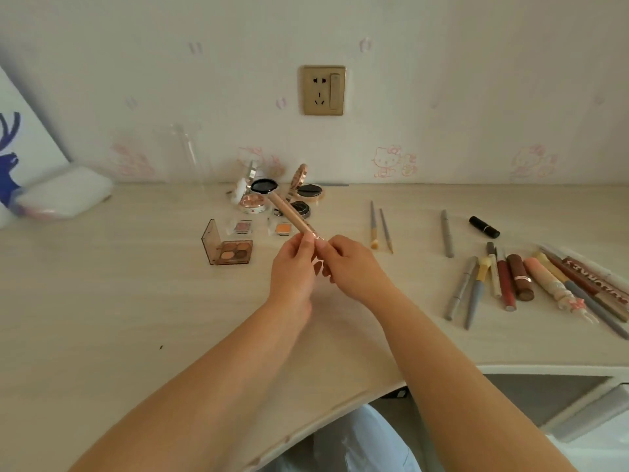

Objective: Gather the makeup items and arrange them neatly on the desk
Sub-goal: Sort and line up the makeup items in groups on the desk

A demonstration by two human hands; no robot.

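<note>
Head view: the left hand (294, 267) and right hand (350, 267) meet above the middle of the bench (102, 301), both pinching the near end of one slim, peach-coloured stick (292, 218) whose far end tilts up and away toward the wall. Just beyond it lies a cluster of round compacts (272, 195), glossy and partly open, at least four, though I cannot count them surely. Beside these sit one square brown eyeshadow palette (228, 247) with four pans, lid upright, and two small clear single pans (262, 228). To the right lie two thin brushes (381, 229), one grey pencil (447, 238) and one black lipstick tube (484, 227). Farther right, a fanned row of about ten tubes and pencils (531, 284) lies side by side, smooth plastic, some touching. The bench is pale wood-grain laminate with a curved front edge.
</note>
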